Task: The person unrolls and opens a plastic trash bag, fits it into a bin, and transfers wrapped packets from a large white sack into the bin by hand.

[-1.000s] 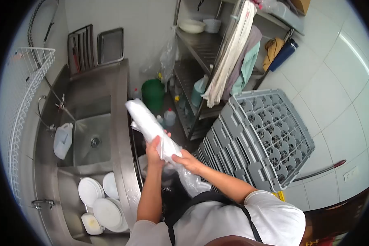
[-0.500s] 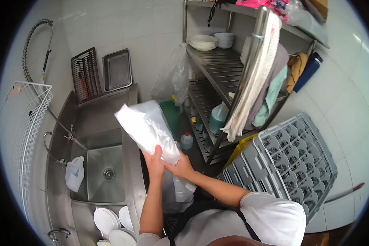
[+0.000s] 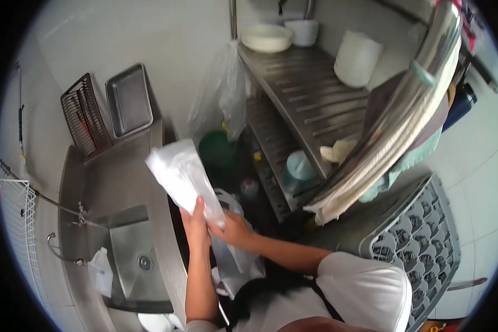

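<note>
A folded bundle of white and clear plastic (image 3: 180, 169) is held out in front of my body, just right of the metal counter edge. My left hand (image 3: 197, 226) grips its lower left side with the thumb on top. Close beside it, my right hand (image 3: 235, 229) is closed on the lower right side of the same bundle. Looser clear plastic (image 3: 232, 263) hangs below both hands, in front of the black apron.
A metal counter (image 3: 110, 160) with a sink (image 3: 138, 260) runs along the left. Metal shelves (image 3: 299, 72) hold white plates (image 3: 266, 39) and bowls. Cloths (image 3: 393, 166) hang from the shelf post. Grey racks (image 3: 420, 243) stand right, a green bucket (image 3: 218, 155) behind the bundle.
The view has moved closer to the shelves, and the sink's dishes have mostly left the frame. Both hands keep hold of the plastic, which spread wider and now looks narrower again.
</note>
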`<state>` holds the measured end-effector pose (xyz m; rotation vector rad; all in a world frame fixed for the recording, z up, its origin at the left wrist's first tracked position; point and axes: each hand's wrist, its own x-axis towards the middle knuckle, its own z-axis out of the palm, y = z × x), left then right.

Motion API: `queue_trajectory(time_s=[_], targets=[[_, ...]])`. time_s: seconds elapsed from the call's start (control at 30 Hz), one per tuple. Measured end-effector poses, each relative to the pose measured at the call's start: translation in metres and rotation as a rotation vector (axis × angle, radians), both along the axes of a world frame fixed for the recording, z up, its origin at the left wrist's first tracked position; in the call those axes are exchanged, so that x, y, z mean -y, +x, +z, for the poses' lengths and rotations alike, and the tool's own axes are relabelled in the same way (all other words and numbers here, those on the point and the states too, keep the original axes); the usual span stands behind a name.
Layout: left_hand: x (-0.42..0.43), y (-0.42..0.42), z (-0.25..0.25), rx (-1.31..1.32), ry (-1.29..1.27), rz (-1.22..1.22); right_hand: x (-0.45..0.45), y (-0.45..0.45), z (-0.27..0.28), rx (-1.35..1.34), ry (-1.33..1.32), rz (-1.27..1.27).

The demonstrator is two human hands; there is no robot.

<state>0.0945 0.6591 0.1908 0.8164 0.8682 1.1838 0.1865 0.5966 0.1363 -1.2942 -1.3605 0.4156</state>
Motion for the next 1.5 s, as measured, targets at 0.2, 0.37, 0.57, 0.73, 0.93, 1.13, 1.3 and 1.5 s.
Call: queue_trajectory(time_s=[0.2, 0.37, 0.57, 0.73, 0.93, 1.13, 1.3, 1.5], targets=[[0.009, 0.011, -0.010, 0.019, 0.060, 0.116, -0.016, 0.006, -0.002, 0.394, 0.187, -0.092], [-0.007, -0.012, 0.035, 0.134, 0.366, 0.010, -0.046, -0.001, 0.052, 0.355, 0.326, -0.143], [-0.008, -0.055, 0.061, 0.073, 0.458, 0.046, -0.108, 0.001, 0.157, -0.155, 0.400, -0.110], [0.012, -0.106, -0.003, -0.032, 0.267, 0.230, -0.175, 0.047, 0.268, -0.270, 0.634, -0.191], [0.071, -0.172, -0.073, -0.172, -0.039, 0.488, -0.252, 0.134, 0.426, -0.620, 0.880, -0.429], [0.095, -0.211, -0.093, -0.243, -0.163, 0.602, -0.300, 0.252, 0.514, -1.305, 0.764, -0.114], [0.086, -0.207, -0.092, -0.199, -0.186, 0.593, -0.321, 0.293, 0.523, -1.402, 0.644, 0.073], [0.089, -0.203, -0.091, -0.248, -0.213, 0.482, -0.314, 0.322, 0.522, -1.364, 0.768, 0.032]])
